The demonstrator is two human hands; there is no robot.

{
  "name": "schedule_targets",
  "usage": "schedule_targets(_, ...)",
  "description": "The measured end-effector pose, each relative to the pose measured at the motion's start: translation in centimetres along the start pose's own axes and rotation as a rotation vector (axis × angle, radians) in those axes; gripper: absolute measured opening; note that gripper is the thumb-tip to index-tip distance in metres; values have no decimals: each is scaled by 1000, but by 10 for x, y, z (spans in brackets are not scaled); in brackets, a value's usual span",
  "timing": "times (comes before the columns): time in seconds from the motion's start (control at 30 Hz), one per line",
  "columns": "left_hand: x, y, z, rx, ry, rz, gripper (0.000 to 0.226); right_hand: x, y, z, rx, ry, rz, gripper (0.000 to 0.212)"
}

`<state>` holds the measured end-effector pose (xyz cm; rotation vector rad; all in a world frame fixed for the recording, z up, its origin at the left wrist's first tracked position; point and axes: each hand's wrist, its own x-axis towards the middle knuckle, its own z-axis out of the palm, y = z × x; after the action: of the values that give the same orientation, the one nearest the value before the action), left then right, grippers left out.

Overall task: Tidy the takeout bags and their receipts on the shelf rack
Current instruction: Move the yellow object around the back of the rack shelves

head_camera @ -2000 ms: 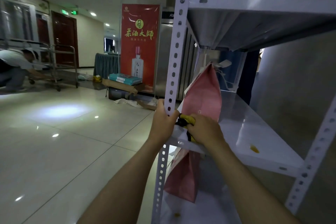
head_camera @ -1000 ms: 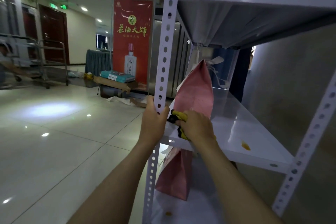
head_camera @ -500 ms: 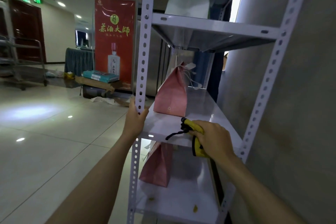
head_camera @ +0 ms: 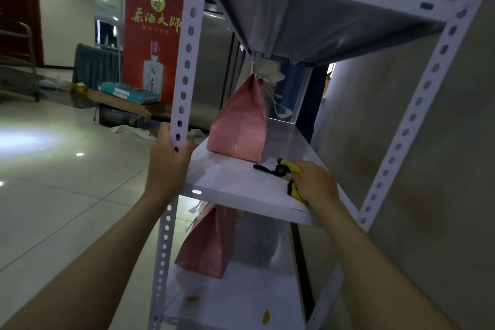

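The upright pink paper takeout bag (head_camera: pixel 239 126) stands on the white metal middle shelf (head_camera: pixel 235 185) just up-left of the right hand (head_camera: pixel 316 185), which grips a yellow-and-black tool (head_camera: pixel 288 171), while the left hand (head_camera: pixel 168 161) clasps the perforated white upright post (head_camera: pixel 186 61).

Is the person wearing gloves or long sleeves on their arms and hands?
No. The left hand and the right hand are both bare, with no gloves. Both forearms are bare too, as far as the picture's bottom edge, so no sleeves show. No watch, ring or bracelet shows on either wrist or hand.
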<state>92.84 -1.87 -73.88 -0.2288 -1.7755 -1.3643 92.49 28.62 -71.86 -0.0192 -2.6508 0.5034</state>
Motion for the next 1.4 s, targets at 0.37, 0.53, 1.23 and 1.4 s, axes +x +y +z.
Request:
schedule_targets(0.37,-1,9,-4,0,10,12,19,0,-5,-1,-76,1,44,24)
schedule_targets(0.53,-2,19,-14,-8,-89,-68,17,-41,-19,-13,-113,34,-19,24)
schedule_targets(1.23,-4,3,1,12,70,-11,16,11,8,5,-82,-65,-25,21)
schedule_targets(1.4,-3,-3,6,22,118,15,17,30,19,12,16,-17,53,15)
